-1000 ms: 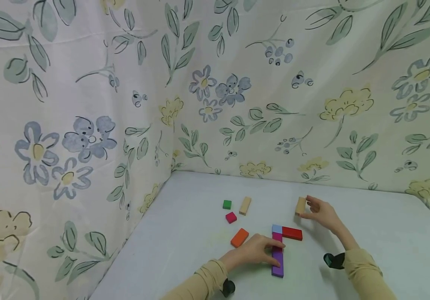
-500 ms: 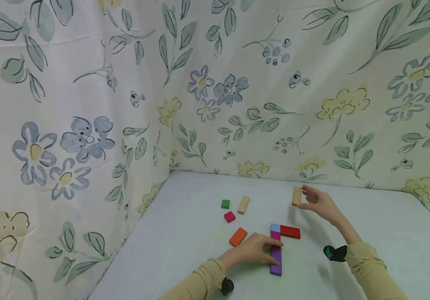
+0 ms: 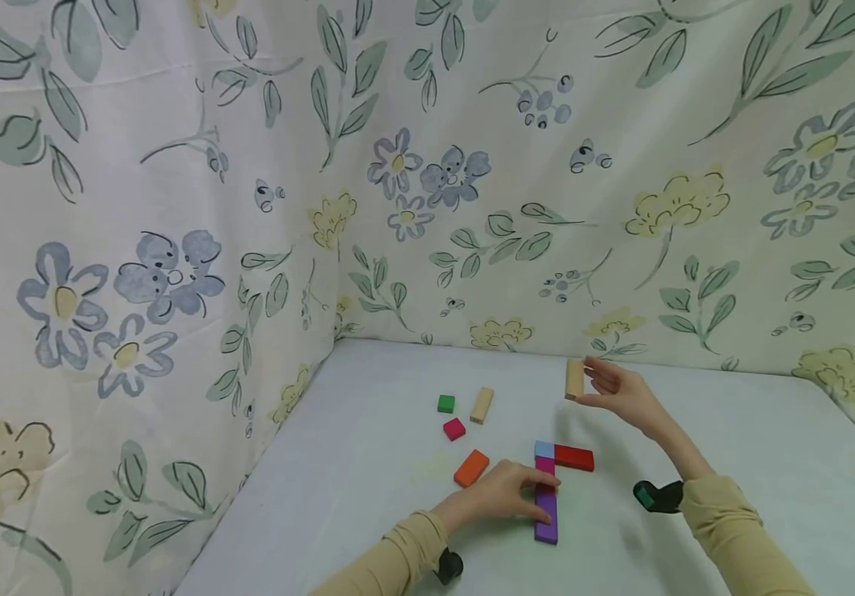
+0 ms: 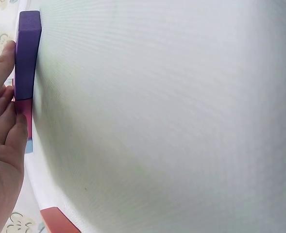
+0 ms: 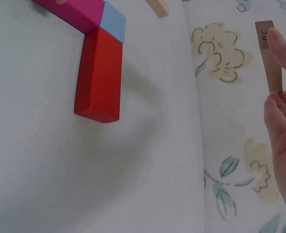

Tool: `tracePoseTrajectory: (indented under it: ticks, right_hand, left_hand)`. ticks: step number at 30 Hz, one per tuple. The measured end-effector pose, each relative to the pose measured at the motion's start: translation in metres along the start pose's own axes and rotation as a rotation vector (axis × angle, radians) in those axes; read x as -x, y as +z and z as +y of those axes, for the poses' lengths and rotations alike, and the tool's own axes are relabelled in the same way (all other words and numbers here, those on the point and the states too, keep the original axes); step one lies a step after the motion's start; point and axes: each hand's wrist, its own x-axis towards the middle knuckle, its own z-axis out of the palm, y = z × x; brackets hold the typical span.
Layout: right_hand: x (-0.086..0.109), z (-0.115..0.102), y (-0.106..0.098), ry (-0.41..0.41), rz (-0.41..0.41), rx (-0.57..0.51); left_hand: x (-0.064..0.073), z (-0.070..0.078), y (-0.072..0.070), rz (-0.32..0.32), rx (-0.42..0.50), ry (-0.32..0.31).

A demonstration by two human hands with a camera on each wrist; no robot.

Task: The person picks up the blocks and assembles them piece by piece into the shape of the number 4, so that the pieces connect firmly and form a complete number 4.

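My right hand (image 3: 624,401) pinches a plain wooden block (image 3: 574,379) between thumb and fingers, raised above the table. In the right wrist view the block (image 5: 272,70) has dark markings near one end. My left hand (image 3: 500,490) rests on a row of blocks, fingers across the magenta block (image 3: 544,468) and thumb on the purple block (image 3: 545,530). A light blue block (image 3: 544,449) continues the row at its far end. From there a red block (image 3: 574,458) runs off to the right, touching it.
Left of the row lie an orange block (image 3: 471,468), a crimson cube (image 3: 453,429), a green cube (image 3: 445,403) and another wooden block (image 3: 482,406). A floral curtain (image 3: 427,273) hangs along the back and left edges of the white table (image 3: 308,463).
My right hand has lifted the wooden block and moved it up and to the left. The left hand stays on the row, and the view has shifted slightly.
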Motion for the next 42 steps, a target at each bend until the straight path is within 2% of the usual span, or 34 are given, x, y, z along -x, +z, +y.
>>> tracePoseTrajectory:
  ticks: [15, 28, 42]
  right_hand:
    - [-0.013, -0.019, 0.022, -0.064, -0.035, -0.076]
    - [-0.010, -0.004, 0.036, -0.037, -0.068, -0.095]
    - [-0.006, 0.017, 0.050, 0.006, -0.076, -0.068]
  left_hand:
    - [0.000, -0.002, -0.001, 0.000, 0.014, -0.003]
    - [-0.001, 0.000, -0.001, -0.005, -0.019, 0.026]
    - [0.000, 0.001, 0.000, -0.005, -0.011, 0.008]
